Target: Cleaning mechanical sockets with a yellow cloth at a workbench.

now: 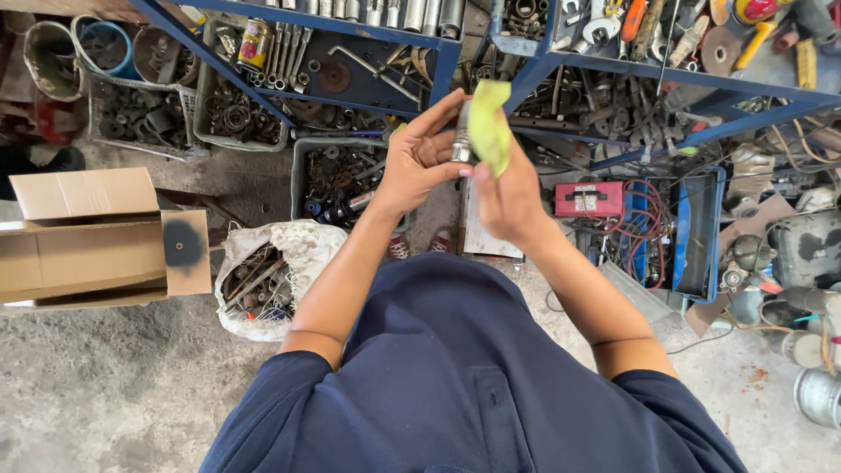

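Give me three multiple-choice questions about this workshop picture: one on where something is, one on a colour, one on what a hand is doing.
1. Where does the open cardboard box sit?
A. on the floor, at the picture's left
B. on the blue shelf
C. inside the grey tray

2. What colour is the cloth?
A. red
B. yellow-green
C. white

3. What is the left hand doing?
A. resting flat on the floor
B. hanging free
C. closed around a small metal cylinder

Answers:
1 A, the box lies on the concrete beside the white sack of metal parts.
2 B, the cloth in the right hand is plainly yellow-green.
3 C, its fingers wrap the shiny cylinder, with the cloth against it.
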